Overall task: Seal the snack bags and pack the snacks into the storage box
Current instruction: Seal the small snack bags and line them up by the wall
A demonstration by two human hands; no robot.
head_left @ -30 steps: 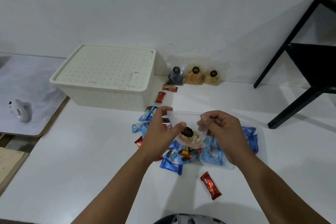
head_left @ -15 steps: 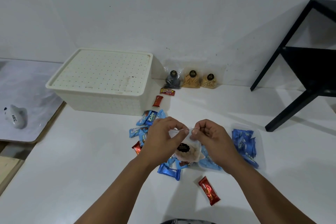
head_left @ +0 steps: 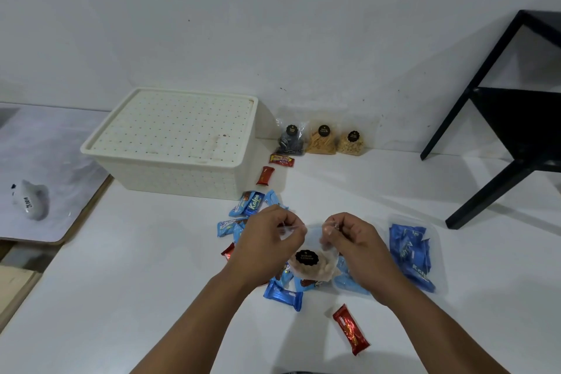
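Note:
I hold a clear snack bag [head_left: 312, 267] with a black round label and pale snacks above the white table. My left hand [head_left: 267, 246] pinches its top left corner and my right hand [head_left: 355, 243] pinches its top right corner. Beneath the bag lie several blue wrapped snacks [head_left: 282, 294]. The cream storage box [head_left: 182, 173] with a perforated lid on stands shut at the back left. Three small snack bags [head_left: 321, 139] lean against the wall.
A clear bag of blue snacks [head_left: 413, 255] lies at the right. Red wrapped snacks [head_left: 350, 329] lie near the front, and more red snacks [head_left: 265, 176] beside the box. A black table frame [head_left: 498, 136] stands at the right. A grey board with a white object [head_left: 30, 199] lies left.
My hands came together at the top edge of the bag, then moved apart along it toward its two corners. The bag hangs lower between them.

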